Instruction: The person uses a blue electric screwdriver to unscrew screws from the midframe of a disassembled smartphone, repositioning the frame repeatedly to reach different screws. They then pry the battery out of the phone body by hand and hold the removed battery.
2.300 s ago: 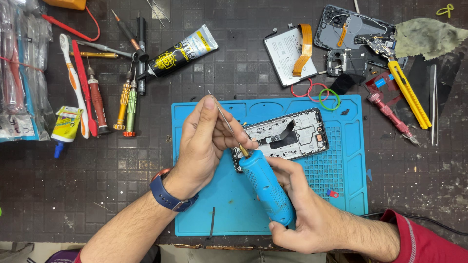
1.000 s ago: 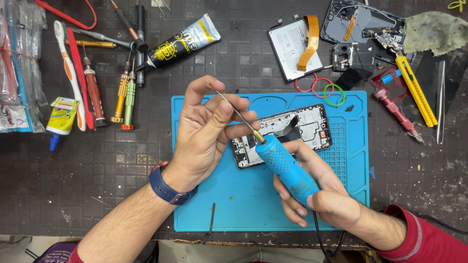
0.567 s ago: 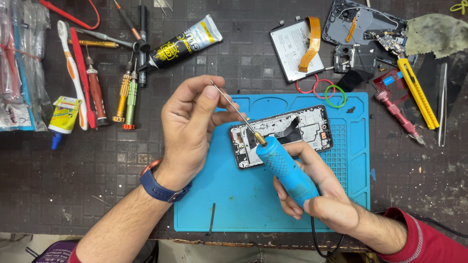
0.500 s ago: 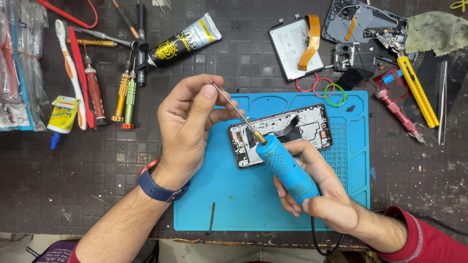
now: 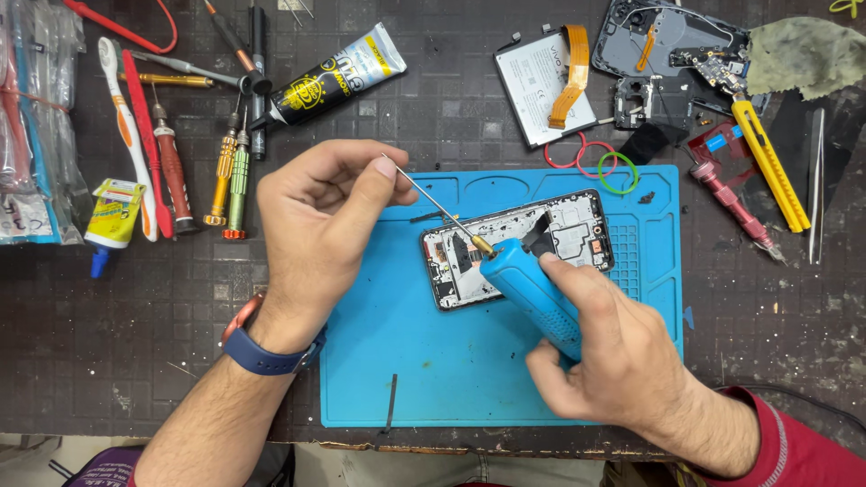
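Now the right hand (image 5: pixel 622 361) grips a chunky blue soldering iron (image 5: pixel 532 293), its thin metal tip pinched by the left hand (image 5: pixel 316 225).

One view only, head-worn, looking almost straight down from close range onto a dark bench, the person's edge at the frame bottom. Left hand (image 5: pixel 316 225) and right hand (image 5: pixel 613 356) sit mid-frame over the blue mat (image 5: pixel 433 379). Beyond the fingertips lie tools and parts up to the top edge. Both forearms enter from below.
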Demonstrator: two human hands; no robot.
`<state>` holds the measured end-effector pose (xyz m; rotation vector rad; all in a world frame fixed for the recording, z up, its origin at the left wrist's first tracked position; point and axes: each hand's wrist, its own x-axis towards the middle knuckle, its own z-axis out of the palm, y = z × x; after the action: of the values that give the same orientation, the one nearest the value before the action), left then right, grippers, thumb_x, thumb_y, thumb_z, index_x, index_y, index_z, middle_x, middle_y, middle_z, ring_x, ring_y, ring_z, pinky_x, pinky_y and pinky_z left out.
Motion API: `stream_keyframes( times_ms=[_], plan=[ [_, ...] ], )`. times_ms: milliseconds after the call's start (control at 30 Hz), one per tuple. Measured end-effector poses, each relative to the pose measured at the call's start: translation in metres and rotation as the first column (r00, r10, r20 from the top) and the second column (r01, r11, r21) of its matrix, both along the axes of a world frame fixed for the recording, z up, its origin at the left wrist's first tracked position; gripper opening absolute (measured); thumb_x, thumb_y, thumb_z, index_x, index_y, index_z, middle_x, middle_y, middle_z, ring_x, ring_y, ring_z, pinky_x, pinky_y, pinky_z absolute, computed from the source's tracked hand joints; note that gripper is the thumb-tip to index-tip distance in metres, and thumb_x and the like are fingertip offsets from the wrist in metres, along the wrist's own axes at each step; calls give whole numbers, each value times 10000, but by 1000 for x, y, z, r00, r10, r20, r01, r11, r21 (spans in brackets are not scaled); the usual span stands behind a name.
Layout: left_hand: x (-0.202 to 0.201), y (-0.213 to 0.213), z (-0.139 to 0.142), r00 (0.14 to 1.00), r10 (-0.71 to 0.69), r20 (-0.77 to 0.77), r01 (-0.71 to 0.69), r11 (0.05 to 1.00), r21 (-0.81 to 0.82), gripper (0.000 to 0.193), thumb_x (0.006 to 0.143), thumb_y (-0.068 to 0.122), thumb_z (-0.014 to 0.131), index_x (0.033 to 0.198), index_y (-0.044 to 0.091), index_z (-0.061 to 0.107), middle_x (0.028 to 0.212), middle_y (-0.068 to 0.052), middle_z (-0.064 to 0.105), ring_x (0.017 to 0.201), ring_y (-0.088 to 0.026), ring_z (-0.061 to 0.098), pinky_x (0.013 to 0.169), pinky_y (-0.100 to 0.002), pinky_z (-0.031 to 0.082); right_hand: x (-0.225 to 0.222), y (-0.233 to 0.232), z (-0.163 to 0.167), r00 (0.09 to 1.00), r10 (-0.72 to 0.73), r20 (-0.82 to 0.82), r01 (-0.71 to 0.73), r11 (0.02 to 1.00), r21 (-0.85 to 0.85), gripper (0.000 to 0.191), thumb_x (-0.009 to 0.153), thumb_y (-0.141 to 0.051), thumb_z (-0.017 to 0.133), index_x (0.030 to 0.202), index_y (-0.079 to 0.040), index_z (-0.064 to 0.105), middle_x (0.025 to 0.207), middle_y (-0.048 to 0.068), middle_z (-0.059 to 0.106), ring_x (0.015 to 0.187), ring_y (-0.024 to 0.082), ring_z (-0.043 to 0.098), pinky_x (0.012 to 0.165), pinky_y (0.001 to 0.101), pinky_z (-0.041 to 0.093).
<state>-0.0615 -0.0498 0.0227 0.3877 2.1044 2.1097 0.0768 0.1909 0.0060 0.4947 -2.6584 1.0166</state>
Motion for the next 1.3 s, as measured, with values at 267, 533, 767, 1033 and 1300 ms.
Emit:
stream_keyframes(
  times_ms=[267,533,767,1033,1300],
  plan=[
    [0,-2,2,988,56,141,-58,998,15,163,1023,78,663,1104,-48,728,922,-95,759,846,-129,730,815,-252,619,-6,-2,4,991,12,-130,7,990,141,797,670,-13,694,1397,85,384,922,195,621,777,350,652,674,425,551],
    [2,-6,-1,989,49,138,-54,998,37,119,1028,44,610,971,-38,676,863,-84,709,753,-97,662,909,-329,652,-4,-4,4,995,35,-93,-23,992,121,801,654,-14,702,1387,89,396,876,183,610,711,334,634,619,424,534],
    [5,-8,-3,992,78,103,-80,997,15,104,1010,20,583,921,1,633,835,-60,679,723,-78,637,980,-419,663,0,-3,9,999,30,-34,-33,997,-69,728,636,7,642,1330,89,439,1031,239,666,846,371,703,725,412,588],
    [-9,-21,-3,987,130,95,-150,957,248,148,1118,107,498,1018,22,566,835,-47,561,749,-126,580,970,-492,658,5,3,2,999,39,7,-38,983,-179,676,665,6,661,1295,115,442,952,197,658,673,279,673,619,354,551],
    [24,6,-7,925,-339,172,276,910,309,294,1089,326,453,1119,39,511,949,-71,603,792,-145,631,661,-297,584,0,4,-2,1000,16,-18,-20,964,-264,685,763,7,681,1366,113,372,1120,210,627,867,259,698,768,344,575]
  ],
)
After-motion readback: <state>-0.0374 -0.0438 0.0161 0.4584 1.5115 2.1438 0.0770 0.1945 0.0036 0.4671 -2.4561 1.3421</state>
